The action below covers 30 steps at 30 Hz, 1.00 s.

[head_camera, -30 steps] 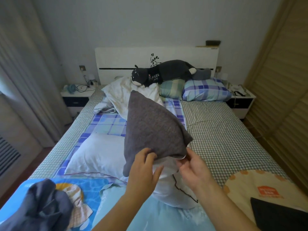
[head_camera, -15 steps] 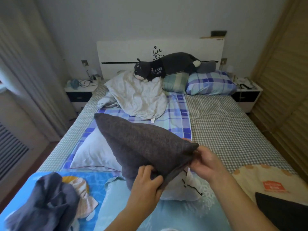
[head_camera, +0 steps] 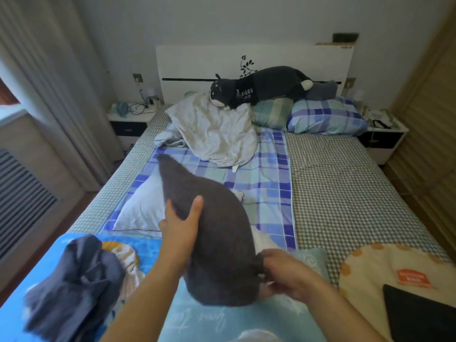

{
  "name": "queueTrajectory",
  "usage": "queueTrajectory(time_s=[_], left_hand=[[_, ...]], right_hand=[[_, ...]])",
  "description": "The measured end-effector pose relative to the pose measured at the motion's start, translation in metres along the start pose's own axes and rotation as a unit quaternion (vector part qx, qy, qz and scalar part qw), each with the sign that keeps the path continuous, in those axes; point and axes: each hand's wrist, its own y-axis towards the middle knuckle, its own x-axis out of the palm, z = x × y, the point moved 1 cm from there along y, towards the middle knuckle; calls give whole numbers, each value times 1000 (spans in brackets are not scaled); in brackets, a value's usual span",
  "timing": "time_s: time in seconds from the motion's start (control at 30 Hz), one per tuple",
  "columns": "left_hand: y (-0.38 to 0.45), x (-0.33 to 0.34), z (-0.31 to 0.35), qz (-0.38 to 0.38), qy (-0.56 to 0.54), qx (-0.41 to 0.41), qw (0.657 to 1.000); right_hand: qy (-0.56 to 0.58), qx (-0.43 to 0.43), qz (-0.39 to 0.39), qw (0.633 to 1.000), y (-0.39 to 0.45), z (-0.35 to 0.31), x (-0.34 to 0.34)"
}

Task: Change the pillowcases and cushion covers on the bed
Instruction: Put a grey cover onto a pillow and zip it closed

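At this moment the dark grey knitted cushion cover [head_camera: 209, 233], now filled out by its white insert, lay low across the centre of the frame, its tapered far corner pointing toward the upper left. A second before it had stood upright like a tent between the hands; half a second before it was already tipping over to the left. It had since come down flat onto the bed, over the bare white pillow [head_camera: 140, 211] and the blue printed quilt [head_camera: 222, 322] at the bottom of the picture.

The left hand [head_camera: 181, 228] had moved from the cover's lower edge up onto its side, thumb spread across the top and fingers curled round the near flank, gripping the bulk. The right hand [head_camera: 283, 274], at lower right of centre, pinched the bunched open end of the cover, where a sliver of white insert still showed.

Judging by that, the insert was nearly all inside, and what remained for this cushion was closing its mouth. The crumpled cream pillow [head_camera: 217, 132] near the white headboard [head_camera: 254, 62] still lay uncovered.
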Motion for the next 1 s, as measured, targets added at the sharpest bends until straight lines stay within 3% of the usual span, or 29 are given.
queueTrajectory(time_s=[0.07,0.17,0.23,0.3,0.4,0.43,0.57,0.67,0.7,0.77,0.83,0.9,1.0], left_hand=[[12,-15,-5,-18,-4,-25,1000],[18,-44,-46,-15,119,-89,989],[11,-70,-84,15,175,-112,978],[0,-100,-122,46,174,-133,975],[-24,-132,-172,59,235,-221,945],[-32,-136,-186,61,264,-238,933],[-51,-138,-231,36,316,-254,914],[-56,-137,-244,54,387,-249,886],[-53,-136,-247,67,400,-218,888],[-44,-131,-249,74,373,-180,907],[-33,-125,-243,86,341,-212,912],[-24,-124,-240,102,354,-261,892],[-15,-132,-240,131,332,-279,891]], right_hand=[[-111,-9,-12,994,5,13,25],[-234,-53,-72,968,18,25,62],[-319,-67,-147,934,25,30,80],[-373,-55,-169,911,36,33,84],[-324,-34,-45,944,72,31,63],[-340,-43,11,939,89,28,50],[-430,-28,128,893,147,20,1],[-541,6,195,818,180,16,-34],[-522,33,195,830,187,17,-41],[-406,105,169,892,192,27,-46],[-340,130,143,920,179,42,-29],[-275,72,161,945,161,61,-8],[-54,-22,182,981,115,70,13]])
